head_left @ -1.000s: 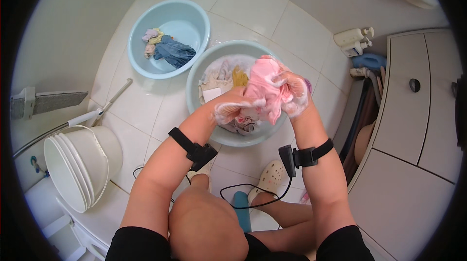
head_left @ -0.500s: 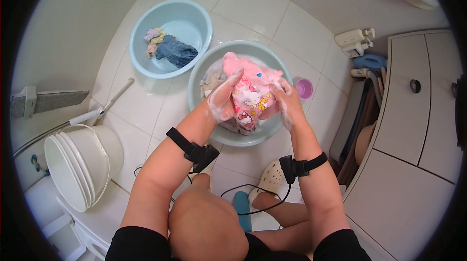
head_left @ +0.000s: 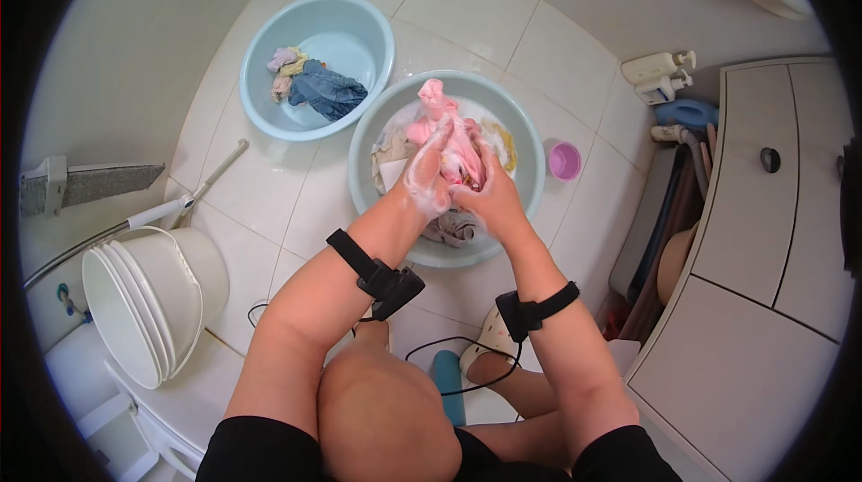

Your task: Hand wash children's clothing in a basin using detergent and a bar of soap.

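Observation:
A wet pink garment [head_left: 446,128] is bunched between both my hands over a pale blue basin [head_left: 528,157] on the tiled floor. My left hand [head_left: 425,179], covered in suds, grips the garment from the left. My right hand [head_left: 489,196] presses against it from the right. Other soaked clothes, grey [head_left: 453,228] and yellowish [head_left: 504,144], lie in the basin around the hands. Black straps sit on both wrists, with a cable running between them.
A second blue basin [head_left: 260,96] at the upper left holds blue and pinkish clothes [head_left: 321,90]. A small purple cup [head_left: 564,161] stands right of the near basin. White stacked buckets [head_left: 144,302] sit at left, a mop [head_left: 90,184] beyond them, white cabinets [head_left: 772,240] at right.
The pink garment was spread wider and held higher to the right; now it is gathered into a narrow bunch, and both hands have closed together on it lower over the basin.

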### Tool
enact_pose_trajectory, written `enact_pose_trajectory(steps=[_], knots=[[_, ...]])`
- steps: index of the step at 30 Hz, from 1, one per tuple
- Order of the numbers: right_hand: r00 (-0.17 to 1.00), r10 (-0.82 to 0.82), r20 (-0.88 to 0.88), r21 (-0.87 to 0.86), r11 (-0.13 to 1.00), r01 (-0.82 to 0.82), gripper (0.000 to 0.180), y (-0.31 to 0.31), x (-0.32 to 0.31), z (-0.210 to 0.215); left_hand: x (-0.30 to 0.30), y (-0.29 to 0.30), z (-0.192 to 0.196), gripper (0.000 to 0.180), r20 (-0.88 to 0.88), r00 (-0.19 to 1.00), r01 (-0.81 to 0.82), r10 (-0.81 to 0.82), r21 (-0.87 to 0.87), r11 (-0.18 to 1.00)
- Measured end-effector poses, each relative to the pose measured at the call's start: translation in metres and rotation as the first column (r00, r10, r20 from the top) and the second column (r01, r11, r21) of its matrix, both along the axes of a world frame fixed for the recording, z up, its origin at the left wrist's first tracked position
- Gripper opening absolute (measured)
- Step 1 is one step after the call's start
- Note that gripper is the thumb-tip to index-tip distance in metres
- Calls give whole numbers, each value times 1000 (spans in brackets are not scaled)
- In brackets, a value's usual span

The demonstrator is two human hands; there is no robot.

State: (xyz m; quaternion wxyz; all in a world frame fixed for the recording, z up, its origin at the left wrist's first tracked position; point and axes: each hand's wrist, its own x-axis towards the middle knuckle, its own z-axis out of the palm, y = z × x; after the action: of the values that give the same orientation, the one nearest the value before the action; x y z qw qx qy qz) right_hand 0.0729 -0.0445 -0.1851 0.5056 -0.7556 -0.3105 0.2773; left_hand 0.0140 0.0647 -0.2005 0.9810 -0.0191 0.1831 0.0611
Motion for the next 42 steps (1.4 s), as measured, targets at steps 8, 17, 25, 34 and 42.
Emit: enact_pose_trajectory(steps=[8, 17, 25, 34, 42], knots=[[847, -151, -509, 129, 960, 249, 32, -2, -10, 11, 0, 14, -22, 12, -337, 925, -164, 177, 67, 984], [853, -191, 485, -6, 975, 222, 18, 23, 13, 2, 12, -36, -36, 16, -331, 940, -67, 78, 45, 997], [884, -138, 446, 175, 982, 64, 11, 19, -40, 13, 5, -10, -28, 16, -278, 949, -100, 147, 175, 980], [907, -161, 390, 142, 983, 114, 13, 24, -46, 16, 3, -12, -49, 22, -280, 946, -110, 163, 194, 975], [879, -403, 256, -21, 906, 422, 13, 29, -5, 11, 16, -26, 11, 23, -364, 918, -82, 157, 212, 974]])
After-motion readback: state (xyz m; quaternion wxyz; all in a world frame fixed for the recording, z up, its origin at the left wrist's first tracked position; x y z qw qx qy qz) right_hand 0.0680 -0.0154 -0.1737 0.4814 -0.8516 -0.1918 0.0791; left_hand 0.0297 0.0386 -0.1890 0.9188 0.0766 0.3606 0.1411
